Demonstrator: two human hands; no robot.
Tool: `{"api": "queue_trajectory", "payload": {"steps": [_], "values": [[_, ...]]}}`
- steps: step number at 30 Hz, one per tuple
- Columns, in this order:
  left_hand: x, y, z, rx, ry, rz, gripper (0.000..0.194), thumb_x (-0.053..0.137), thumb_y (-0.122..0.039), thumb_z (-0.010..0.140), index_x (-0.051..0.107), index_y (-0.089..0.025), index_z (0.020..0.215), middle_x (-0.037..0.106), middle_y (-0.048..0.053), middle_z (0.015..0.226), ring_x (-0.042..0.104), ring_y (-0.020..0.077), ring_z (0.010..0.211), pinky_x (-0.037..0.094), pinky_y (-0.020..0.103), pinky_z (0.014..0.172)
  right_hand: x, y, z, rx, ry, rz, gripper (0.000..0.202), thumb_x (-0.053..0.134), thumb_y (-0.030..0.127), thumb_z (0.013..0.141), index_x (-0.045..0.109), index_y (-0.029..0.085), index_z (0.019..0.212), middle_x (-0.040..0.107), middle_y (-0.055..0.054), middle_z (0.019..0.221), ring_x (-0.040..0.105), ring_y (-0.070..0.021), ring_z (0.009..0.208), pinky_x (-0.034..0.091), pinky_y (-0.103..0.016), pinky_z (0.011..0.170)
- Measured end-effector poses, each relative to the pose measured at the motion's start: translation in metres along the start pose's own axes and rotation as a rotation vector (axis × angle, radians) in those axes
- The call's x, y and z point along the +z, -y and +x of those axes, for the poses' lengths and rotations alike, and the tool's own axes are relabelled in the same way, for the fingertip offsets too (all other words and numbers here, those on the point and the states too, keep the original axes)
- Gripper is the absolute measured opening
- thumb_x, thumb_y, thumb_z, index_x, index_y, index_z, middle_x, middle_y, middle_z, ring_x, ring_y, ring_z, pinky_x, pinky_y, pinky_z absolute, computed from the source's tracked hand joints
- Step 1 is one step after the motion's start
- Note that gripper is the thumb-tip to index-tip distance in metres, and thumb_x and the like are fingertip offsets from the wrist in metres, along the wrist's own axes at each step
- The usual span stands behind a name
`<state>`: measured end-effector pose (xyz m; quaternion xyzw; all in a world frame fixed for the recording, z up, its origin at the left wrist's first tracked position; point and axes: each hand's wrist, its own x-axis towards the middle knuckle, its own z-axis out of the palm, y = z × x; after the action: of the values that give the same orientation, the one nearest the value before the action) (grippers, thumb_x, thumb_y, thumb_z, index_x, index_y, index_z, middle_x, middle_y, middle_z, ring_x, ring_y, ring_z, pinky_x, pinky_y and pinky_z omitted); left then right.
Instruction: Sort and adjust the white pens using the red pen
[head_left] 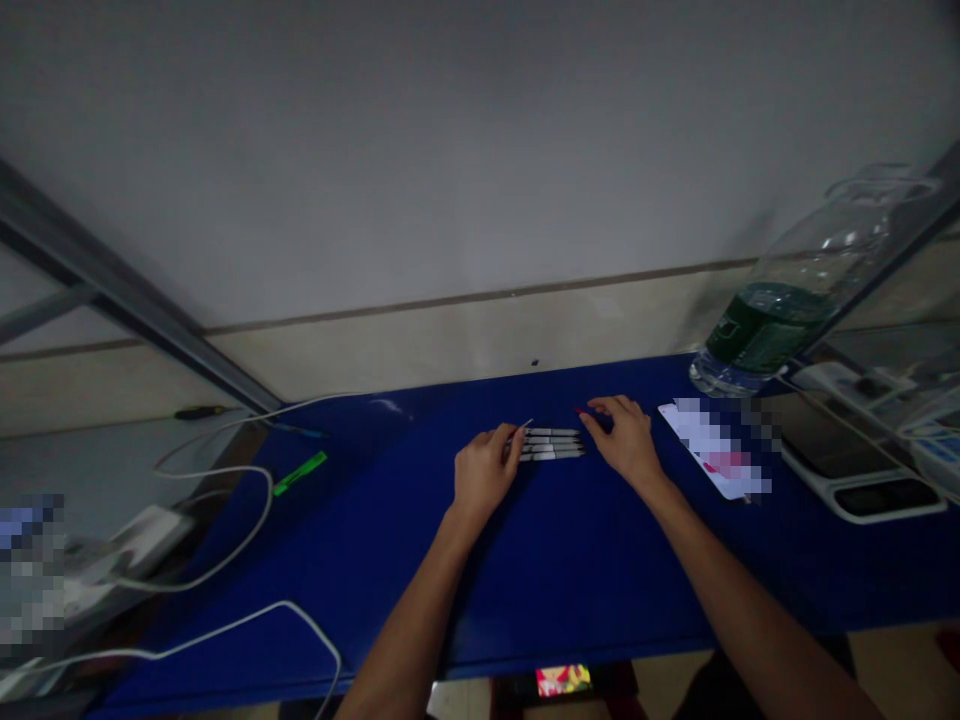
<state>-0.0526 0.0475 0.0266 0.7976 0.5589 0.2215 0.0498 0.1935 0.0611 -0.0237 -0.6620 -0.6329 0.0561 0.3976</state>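
Several white-barrelled pens [553, 443] with dark tips lie side by side in a row on the blue tabletop [375, 540]. At the left end of the row is my left hand [484, 468], its thumb and fingers pinched on a slim pale pen [528, 424] that points up and right. My right hand [621, 432] is past the right end of the row, fingers curled. A small red piece [578, 411], perhaps a pen cap, shows at its thumb and fingertip; its exact kind is too small to make out.
On the right are a lit phone [709, 450], a large clear bottle [787, 290] with a green label, and a white-and-black device [847, 450]. A green strip [300, 473] and white cables [270, 500] lie on the left. A wall [480, 330] stands behind.
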Motion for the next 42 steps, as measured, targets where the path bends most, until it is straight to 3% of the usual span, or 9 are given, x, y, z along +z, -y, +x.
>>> {"api": "queue_trajectory", "payload": {"steps": [3, 7, 12, 15, 22, 28, 34, 42], "values": [[0.009, -0.003, -0.003, 0.093, -0.003, -0.016, 0.037, 0.035, -0.041, 0.106, 0.064, -0.021, 0.113, 0.071, 0.005, 0.092, 0.064, 0.0165, 0.079, 0.046, 0.026, 0.068, -0.009, 0.023, -0.003, -0.09, 0.008, 0.055, 0.031, 0.054, 0.047, 0.095, 0.07, 0.021, 0.091, 0.07, -0.008, 0.095, 0.06, -0.026, 0.095, 0.038, -0.039, 0.085], [0.013, -0.009, -0.005, 0.234, 0.005, 0.011, 0.034, 0.034, -0.036, 0.106, 0.063, -0.02, 0.115, 0.071, 0.007, 0.102, 0.064, 0.0192, 0.094, 0.05, 0.028, 0.076, -0.012, 0.047, -0.009, -0.177, 0.205, 0.297, 0.043, 0.042, 0.047, 0.101, 0.062, 0.021, 0.074, 0.066, -0.004, 0.075, 0.06, -0.0196, 0.078, 0.04, -0.034, 0.077], [0.011, -0.013, -0.006, 0.332, 0.022, 0.067, 0.029, 0.041, -0.036, 0.104, 0.066, -0.024, 0.112, 0.071, 0.005, 0.101, 0.062, 0.0208, 0.098, 0.049, 0.028, 0.074, -0.002, 0.051, -0.016, -0.033, 0.34, 0.449, 0.046, 0.049, 0.051, 0.097, 0.05, 0.02, 0.063, 0.049, 0.002, 0.059, 0.046, -0.0137, 0.057, 0.032, -0.029, 0.056], [0.012, -0.011, -0.005, 0.35, 0.013, 0.06, 0.029, 0.043, -0.037, 0.104, 0.067, -0.025, 0.113, 0.072, 0.005, 0.102, 0.061, 0.021, 0.098, 0.048, 0.028, 0.073, 0.002, 0.048, -0.018, 0.043, 0.404, 0.556, 0.043, 0.052, 0.051, 0.095, 0.054, 0.02, 0.065, 0.05, 0.002, 0.06, 0.045, -0.0132, 0.057, 0.032, -0.028, 0.054], [0.006, 0.002, 0.003, 0.108, -0.014, -0.054, 0.044, 0.037, -0.043, 0.105, 0.066, -0.018, 0.085, 0.067, 0.005, 0.078, 0.057, 0.0166, 0.073, 0.035, 0.027, 0.062, -0.001, 0.037, -0.009, 0.116, 0.338, 0.667, 0.032, 0.059, 0.049, 0.09, 0.064, 0.02, 0.078, 0.063, -0.001, 0.073, 0.056, -0.0166, 0.068, 0.042, -0.03, 0.064], [0.007, 0.008, 0.009, -0.104, 0.029, -0.51, 0.042, 0.046, -0.05, 0.099, 0.064, -0.017, 0.081, 0.06, 0.0, 0.066, 0.051, 0.0123, 0.06, 0.032, 0.024, 0.058, -0.003, 0.03, -0.004, 0.148, 0.313, 0.729, 0.028, 0.066, 0.048, 0.086, 0.067, 0.02, 0.085, 0.066, -0.002, 0.077, 0.06, -0.0178, 0.072, 0.044, -0.03, 0.067], [0.013, 0.009, 0.011, -0.127, 0.015, -0.803, 0.031, 0.059, -0.046, 0.093, 0.065, -0.016, 0.092, 0.064, 0.002, 0.079, 0.056, 0.0131, 0.07, 0.04, 0.023, 0.065, -0.009, 0.034, -0.004, 0.164, 0.332, 0.685, 0.041, 0.059, 0.053, 0.089, 0.064, 0.019, 0.067, 0.06, -0.001, 0.062, 0.055, -0.0163, 0.061, 0.041, -0.031, 0.062], [0.015, 0.009, 0.012, -0.185, 0.055, -0.828, 0.042, 0.052, -0.052, 0.095, 0.064, -0.015, 0.078, 0.06, 0.001, 0.068, 0.051, 0.0121, 0.062, 0.037, 0.022, 0.059, -0.009, 0.032, 0.0, 0.193, 0.294, 0.806, 0.027, 0.07, 0.047, 0.082, 0.069, 0.02, 0.086, 0.067, -0.002, 0.075, 0.061, -0.0179, 0.071, 0.046, -0.031, 0.067]]}}
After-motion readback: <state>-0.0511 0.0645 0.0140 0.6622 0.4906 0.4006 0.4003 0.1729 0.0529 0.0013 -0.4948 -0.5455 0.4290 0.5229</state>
